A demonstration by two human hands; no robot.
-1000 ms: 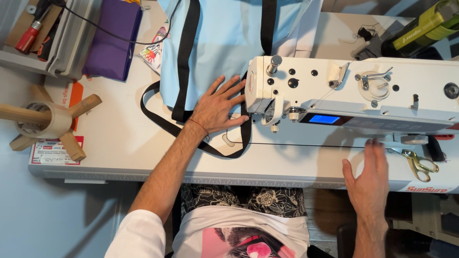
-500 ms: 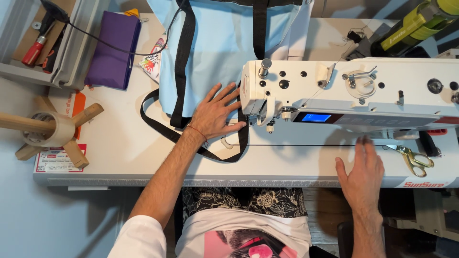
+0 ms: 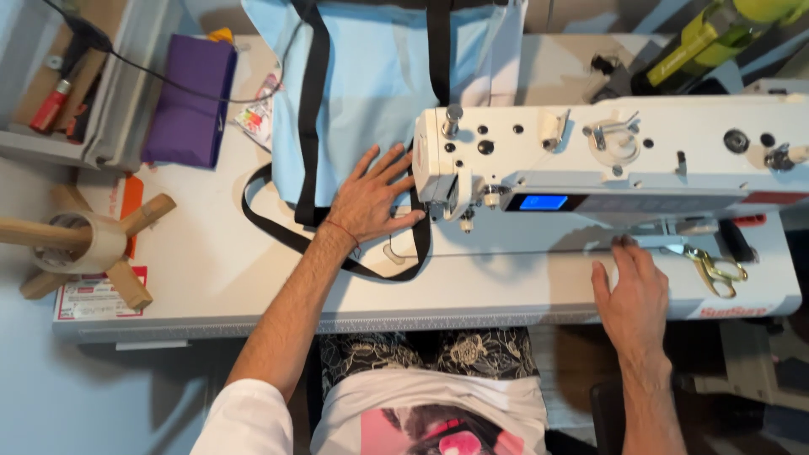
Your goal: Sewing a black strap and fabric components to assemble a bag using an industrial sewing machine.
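My left hand (image 3: pixel 371 198) lies flat with fingers spread on the light blue bag (image 3: pixel 379 84), at the edge nearest me, just left of the sewing machine (image 3: pixel 607 160) head. The bag runs away toward twelve o'clock, its black strap (image 3: pixel 337 253) looping back at six. My right hand (image 3: pixel 634 299) rests open on the tabletop (image 3: pixel 211 278), scissors (image 3: pixel 715 270) at three o'clock. The needle is hidden under the machine head.

Glowing blue rectangular screen (image 3: pixel 543 202) on the sewing machine's (image 3: pixel 607 160) front; white-and-red label (image 3: pixel 88 297) far left of it, at the tabletop's (image 3: pixel 472 295) corner.
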